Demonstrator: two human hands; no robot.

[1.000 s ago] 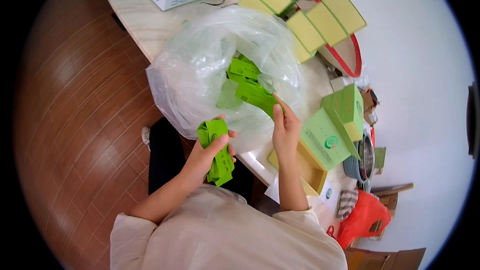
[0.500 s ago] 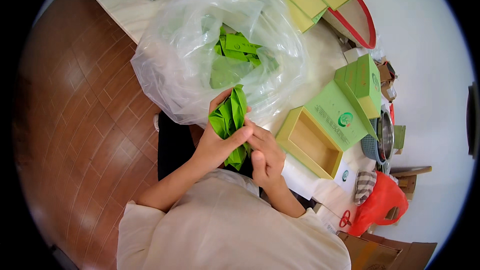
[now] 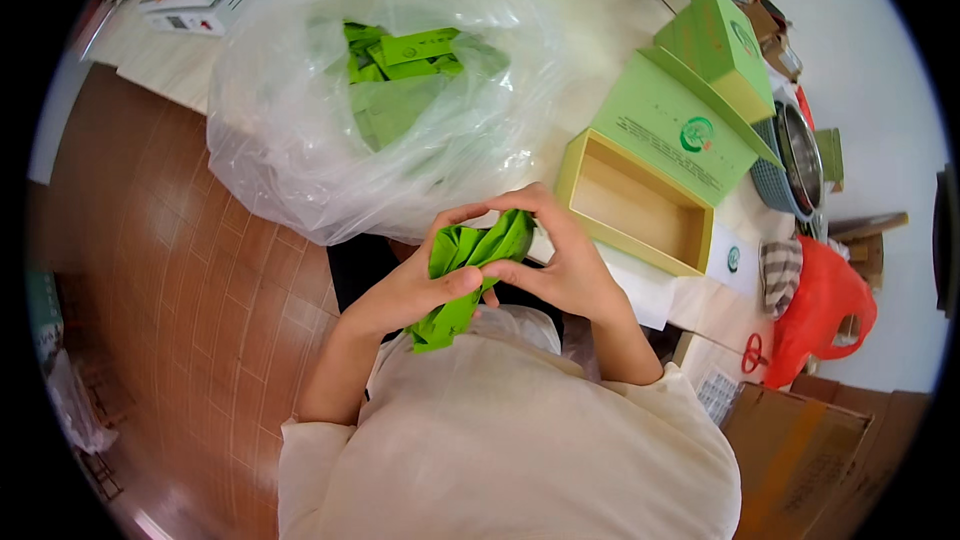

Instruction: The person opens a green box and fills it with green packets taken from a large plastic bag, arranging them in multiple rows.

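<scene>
A bunch of small bright green packets (image 3: 458, 258) is held between both hands in front of my body. My left hand (image 3: 408, 290) wraps around its left side, with the thumb lying across the front. From the right, my right hand (image 3: 565, 265) grips the upper end, its fingers arched over the top and the thumb pressing the front. How many packets there are cannot be made out. Just beyond the hands stands a large clear plastic bag (image 3: 255, 155), its mouth spread wide. More green packets (image 3: 405, 58) lie inside it.
Right of my hands is an open pale-green box (image 3: 640, 258) with its lid (image 3: 655, 130) folded back. Another green box (image 3: 715, 50) leans behind that. Farther right are a metal bowl (image 3: 800, 155), a red bag (image 3: 825, 305) and red-handled scissors (image 3: 752, 352). A white appliance (image 3: 205, 15) sits far left.
My right hand has moved from the lower right side of the packets up to their top end. The bunch is now tilted to the right. The view has shifted, bringing the surroundings into different places.
</scene>
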